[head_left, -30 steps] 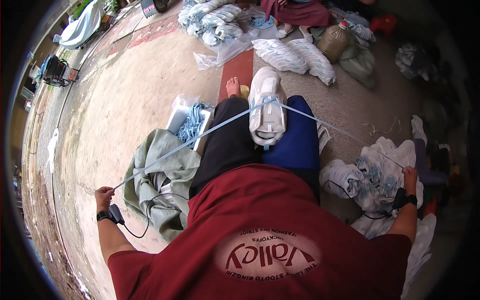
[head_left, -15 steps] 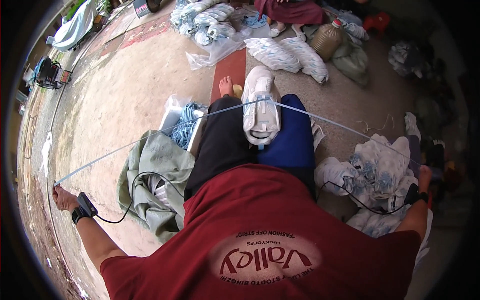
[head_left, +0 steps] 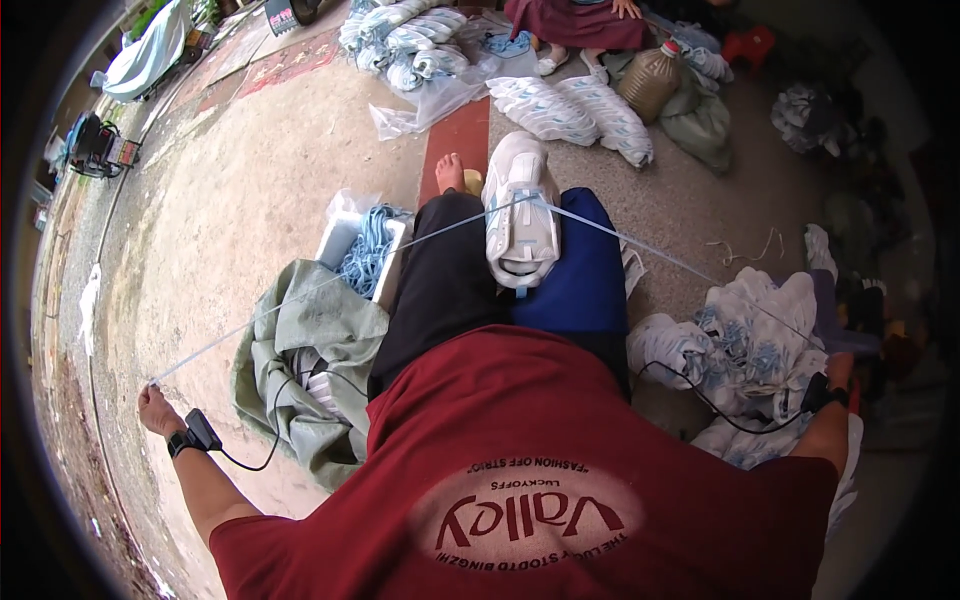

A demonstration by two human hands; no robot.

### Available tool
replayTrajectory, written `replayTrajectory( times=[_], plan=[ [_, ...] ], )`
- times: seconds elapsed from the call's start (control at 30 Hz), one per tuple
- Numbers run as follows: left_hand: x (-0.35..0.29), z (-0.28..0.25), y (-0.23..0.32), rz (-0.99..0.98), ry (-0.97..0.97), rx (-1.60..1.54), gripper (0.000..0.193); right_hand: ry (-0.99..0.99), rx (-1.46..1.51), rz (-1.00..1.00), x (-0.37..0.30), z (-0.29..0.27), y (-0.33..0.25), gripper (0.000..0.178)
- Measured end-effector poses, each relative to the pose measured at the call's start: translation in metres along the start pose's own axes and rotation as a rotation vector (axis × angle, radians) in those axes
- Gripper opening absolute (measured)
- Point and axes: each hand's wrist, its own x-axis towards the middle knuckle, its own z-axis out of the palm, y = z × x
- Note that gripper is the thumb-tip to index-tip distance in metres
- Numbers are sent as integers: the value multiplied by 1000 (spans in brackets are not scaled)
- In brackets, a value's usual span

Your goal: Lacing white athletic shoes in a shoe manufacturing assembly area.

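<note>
A white sneaker (head_left: 519, 243) with pale blue details rests across my thighs, its toe pointing away from me. A light blue shoelace (head_left: 430, 236) passes through its upper eyelets and stretches out to both sides. At far left, my left hand (head_left: 160, 410) pinches one end of the lace with the fingers closed. My right hand (head_left: 840, 370), far out on the right beside a heap of bagged shoes, is closed at the lace's other end; its fingers show only dimly. Both arms are spread wide, and each wrist carries a dark strapped device with a cable.
A white box (head_left: 392, 262) of blue laces (head_left: 368, 250) stands left of my legs, beside a grey-green sack (head_left: 335, 310). Bagged white shoes (head_left: 755, 325) lie at right, more (head_left: 545, 108) ahead near a brown-filled jug (head_left: 652, 82). Another person (head_left: 575, 25) sits at the far side.
My left hand has come inward and slightly down, and my right hand has come slightly inward and down. Both still hold the lace. The other person's hand has come into view on the skirt.
</note>
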Motion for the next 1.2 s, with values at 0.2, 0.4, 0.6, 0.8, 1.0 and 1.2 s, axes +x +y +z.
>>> replayTrajectory(
  times=[0.2, 0.4, 0.6, 0.8, 1.0, 1.2],
  plan=[
    [-5, 15, -51, -331, -464, 16, 37, -289, 456, 754, -2, 133, -231, 18],
    [-229, 211, 84, -613, -1145, -514, 18, -577, 1739, 712, 104, 38, -431, 18],
    [-339, 230, 276, 43, -1663, -373, 14, -1117, 1660, -95, 191, -26, -656, 21],
    [-378, 267, 322, 404, -1949, -52, 19, -783, 1171, -506, 244, -18, -730, 14],
    [-332, 305, 331, 422, -1464, -326, 16, 190, 977, -455, 264, 12, -756, 10],
    [-371, 253, 324, -59, -1840, -446, 15, -556, 1978, 180, 256, 19, -758, 7]
  ],
)
